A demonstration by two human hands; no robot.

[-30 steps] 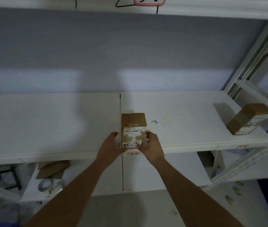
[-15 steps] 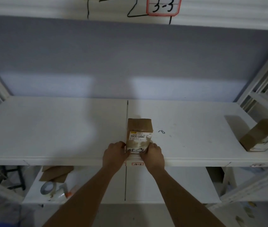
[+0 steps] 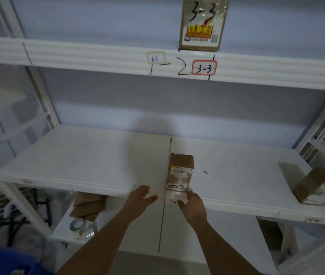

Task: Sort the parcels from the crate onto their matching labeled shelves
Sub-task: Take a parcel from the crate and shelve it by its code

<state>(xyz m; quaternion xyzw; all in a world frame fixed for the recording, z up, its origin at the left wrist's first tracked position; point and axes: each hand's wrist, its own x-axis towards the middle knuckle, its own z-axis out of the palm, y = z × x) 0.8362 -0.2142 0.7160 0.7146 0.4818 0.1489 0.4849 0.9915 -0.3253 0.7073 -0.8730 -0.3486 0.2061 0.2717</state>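
Observation:
A small brown parcel (image 3: 180, 171) with a barcode sticker and handwriting reading about "4-3" stands upright near the front edge of the white middle shelf (image 3: 98, 159), just right of the shelf's centre seam. My left hand (image 3: 140, 197) is off the parcel, at the shelf's front edge to the left, fingers spread. My right hand (image 3: 192, 203) sits just below the parcel's front, fingertips at its bottom corner, loosely curled and not gripping. A red-bordered shelf label (image 3: 174, 201) is partly hidden by my right hand.
Another brown parcel (image 3: 316, 185) lies tilted at the shelf's right end. A parcel marked 3-3 (image 3: 201, 22) stands on the upper shelf above a 3-3 label (image 3: 204, 68). Folded cardboard (image 3: 88, 205) and a tape roll (image 3: 76, 225) lie below. A blue crate (image 3: 3, 261) is bottom left.
The parcel was set down on the shelf and both hands came off its sides, sliding back to the front edge. My view has tilted upward.

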